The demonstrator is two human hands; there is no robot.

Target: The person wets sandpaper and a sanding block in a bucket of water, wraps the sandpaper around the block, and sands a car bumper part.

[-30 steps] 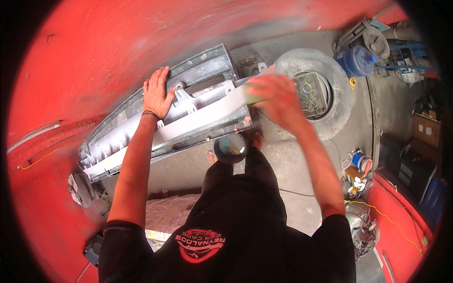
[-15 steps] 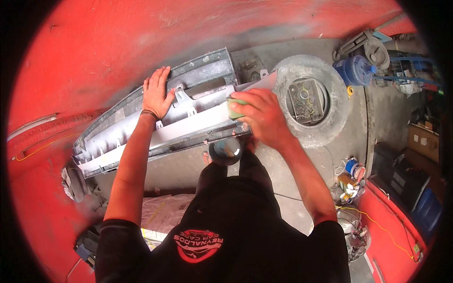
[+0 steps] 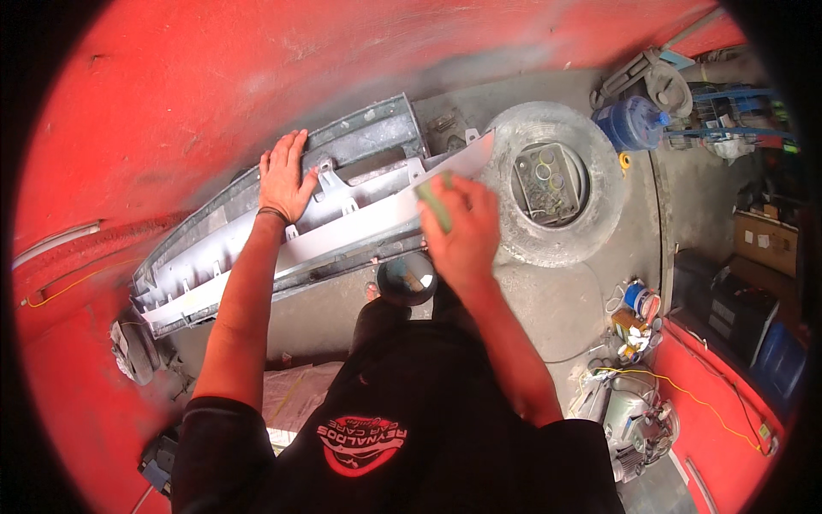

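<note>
A long, pale grey-white plastic trim piece (image 3: 334, 233) with several mounting tabs lies diagonally on a weathered grey frame (image 3: 360, 133). My left hand (image 3: 287, 184) rests open on it near the upper edge, fingers spread. My right hand (image 3: 462, 231) grips a green block pad (image 3: 435, 202) at the front face of the white piece, toward its right end; the motion blurs it slightly. Below the piece, a dark round bucket (image 3: 404, 281) holding liquid sits just beyond my legs.
A dusty grey tire (image 3: 497, 231) with a tray of small items inside stands at the right. Beyond are a blue water jug (image 3: 623, 127), a black appliance (image 3: 719, 313) and cluttered cans (image 3: 642, 304). A red wall (image 3: 171, 103) runs behind; a metal tank (image 3: 634, 411) stands lower right.
My right hand with the green pad has moved down and slightly left along the white piece, with the pad now turned more upright. My left hand has stayed in place.
</note>
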